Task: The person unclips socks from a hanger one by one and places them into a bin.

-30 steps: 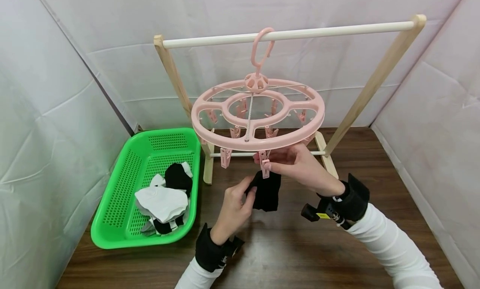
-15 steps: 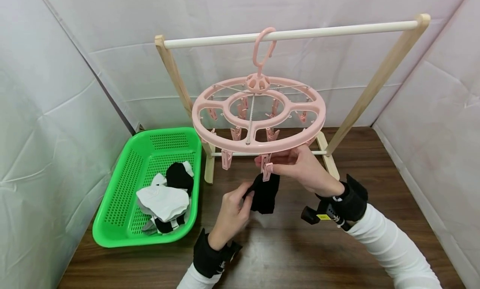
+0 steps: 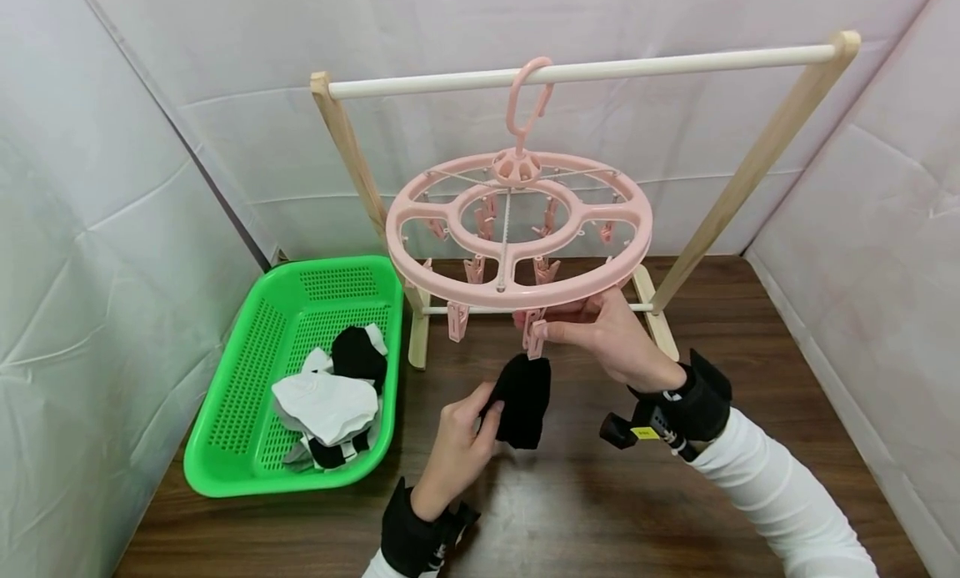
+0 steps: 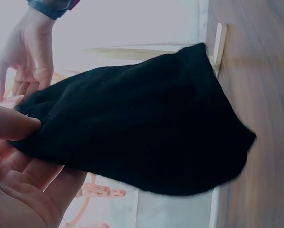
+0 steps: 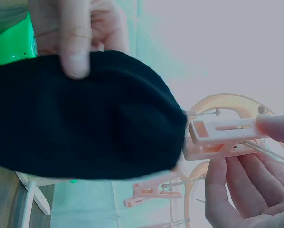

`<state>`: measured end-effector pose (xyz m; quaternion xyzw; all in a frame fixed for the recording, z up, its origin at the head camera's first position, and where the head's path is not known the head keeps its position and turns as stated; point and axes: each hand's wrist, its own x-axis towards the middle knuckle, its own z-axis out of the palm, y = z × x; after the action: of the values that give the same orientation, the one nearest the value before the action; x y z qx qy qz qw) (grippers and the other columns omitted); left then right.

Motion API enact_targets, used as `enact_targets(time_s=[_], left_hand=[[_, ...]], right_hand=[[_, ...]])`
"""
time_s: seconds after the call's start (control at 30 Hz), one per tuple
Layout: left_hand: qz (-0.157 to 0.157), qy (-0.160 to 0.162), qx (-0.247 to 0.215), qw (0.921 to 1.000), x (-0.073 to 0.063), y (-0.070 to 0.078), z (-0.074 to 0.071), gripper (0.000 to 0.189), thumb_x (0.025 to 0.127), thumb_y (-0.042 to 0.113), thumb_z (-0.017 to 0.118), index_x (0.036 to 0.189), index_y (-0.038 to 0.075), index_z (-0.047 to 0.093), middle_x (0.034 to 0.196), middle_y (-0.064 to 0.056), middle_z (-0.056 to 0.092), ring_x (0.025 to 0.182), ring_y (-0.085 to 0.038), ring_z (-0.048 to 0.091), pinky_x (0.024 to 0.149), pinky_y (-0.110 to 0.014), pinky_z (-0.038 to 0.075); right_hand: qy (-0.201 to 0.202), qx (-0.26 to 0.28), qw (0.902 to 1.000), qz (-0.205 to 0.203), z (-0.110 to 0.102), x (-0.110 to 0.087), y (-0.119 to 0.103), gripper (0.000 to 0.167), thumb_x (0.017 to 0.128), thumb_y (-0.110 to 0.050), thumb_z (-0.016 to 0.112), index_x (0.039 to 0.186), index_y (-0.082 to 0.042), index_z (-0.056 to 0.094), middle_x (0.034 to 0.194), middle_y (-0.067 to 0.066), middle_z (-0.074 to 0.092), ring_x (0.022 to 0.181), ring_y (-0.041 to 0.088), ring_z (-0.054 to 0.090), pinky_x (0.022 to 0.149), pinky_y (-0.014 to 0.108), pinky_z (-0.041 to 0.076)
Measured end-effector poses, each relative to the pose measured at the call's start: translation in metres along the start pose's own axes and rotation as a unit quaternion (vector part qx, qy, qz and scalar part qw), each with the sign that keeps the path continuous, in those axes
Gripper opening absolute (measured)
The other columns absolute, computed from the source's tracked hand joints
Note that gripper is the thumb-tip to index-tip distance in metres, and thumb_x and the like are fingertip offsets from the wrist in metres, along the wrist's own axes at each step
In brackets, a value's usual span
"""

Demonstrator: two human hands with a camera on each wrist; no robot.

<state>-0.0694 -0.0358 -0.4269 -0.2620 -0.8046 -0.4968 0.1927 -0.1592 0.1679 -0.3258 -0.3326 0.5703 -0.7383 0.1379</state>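
Observation:
My left hand [image 3: 456,440] pinches a small black sock [image 3: 525,404] between thumb and fingers, in front of and below the round pink clip hanger [image 3: 517,296]. In the left wrist view the sock [image 4: 137,123] stretches away from the fingertips toward the floor side. My right hand [image 3: 611,334] grips a pink clothespin [image 3: 534,336] hanging from the hanger's front rim, thumb on one arm and fingers beneath. The right wrist view has the sock's end [image 5: 104,123] right at the tip of that clothespin [image 5: 225,135].
A green basket [image 3: 198,453] at the left holds a pile of white, black and grey socks [image 3: 324,404]. The hanger hooks over a white rod [image 3: 660,66] between wooden posts [image 3: 750,173]. More pink clothespins [image 3: 457,319] dangle around it. Pale fabric walls enclose the dark wooden surface.
My left hand has drawn the black sock downward, and a gap shows below the clothespin in the head view. My right hand keeps its grip on the clothespin, nearly still.

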Motion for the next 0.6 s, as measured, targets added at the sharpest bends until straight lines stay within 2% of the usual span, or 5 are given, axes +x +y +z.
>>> enact_targets(time_s=[0.13,0.23,0.4,0.5,0.6], left_hand=[[-0.01,-0.003,0.006,0.9999,-0.009,-0.002,-0.002,0.022,0.095,-0.009,0.051,0.111,0.003,0.062,0.066,0.006,0.044,0.049,-0.002,0.03,0.049,-0.019,0.031],[-0.015,0.007,0.018,0.9997,-0.015,-0.002,-0.005,0.025,0.094,-0.01,0.052,0.112,0.003,0.062,0.066,0.005,0.047,0.048,-0.002,0.03,0.048,-0.017,0.03],[-0.02,0.027,0.044,0.9985,-0.02,0.002,-0.014,0.027,0.092,-0.012,0.054,0.112,0.003,0.062,0.086,-0.004,0.066,0.052,-0.004,0.041,0.05,-0.02,0.038],[-0.018,0.038,0.054,0.9976,-0.02,0.002,-0.02,0.029,0.091,-0.013,0.054,0.113,0.004,0.063,0.096,-0.008,0.069,0.058,-0.005,0.049,0.054,-0.022,0.042],[-0.006,0.05,0.064,0.9967,-0.019,0.001,-0.027,0.029,0.09,-0.014,0.054,0.112,0.004,0.063,0.096,-0.009,0.069,0.056,-0.005,0.047,0.053,-0.019,0.04]], right_hand=[[0.005,0.0,1.0,-0.006,-0.002,0.0,0.0,0.027,0.088,0.008,0.064,0.115,0.006,0.063,0.103,0.024,0.068,0.089,0.029,0.069,0.076,0.036,0.054],[0.002,-0.005,1.0,0.004,-0.002,-0.001,0.0,0.027,0.089,0.006,0.065,0.116,0.006,0.063,0.104,0.024,0.068,0.09,0.029,0.069,0.076,0.036,0.054],[0.002,-0.02,0.9996,0.017,-0.001,-0.003,-0.002,0.028,0.09,0.005,0.064,0.118,0.004,0.062,0.106,0.022,0.068,0.093,0.027,0.068,0.076,0.036,0.054],[0.004,-0.036,0.9993,0.01,-0.001,-0.003,-0.002,0.03,0.09,0.005,0.063,0.12,0.003,0.06,0.108,0.02,0.068,0.095,0.027,0.067,0.078,0.036,0.054],[0.012,-0.047,0.9988,0.001,0.0,-0.003,-0.002,0.033,0.09,0.006,0.062,0.123,0.001,0.058,0.109,0.018,0.067,0.097,0.026,0.066,0.08,0.036,0.053]])
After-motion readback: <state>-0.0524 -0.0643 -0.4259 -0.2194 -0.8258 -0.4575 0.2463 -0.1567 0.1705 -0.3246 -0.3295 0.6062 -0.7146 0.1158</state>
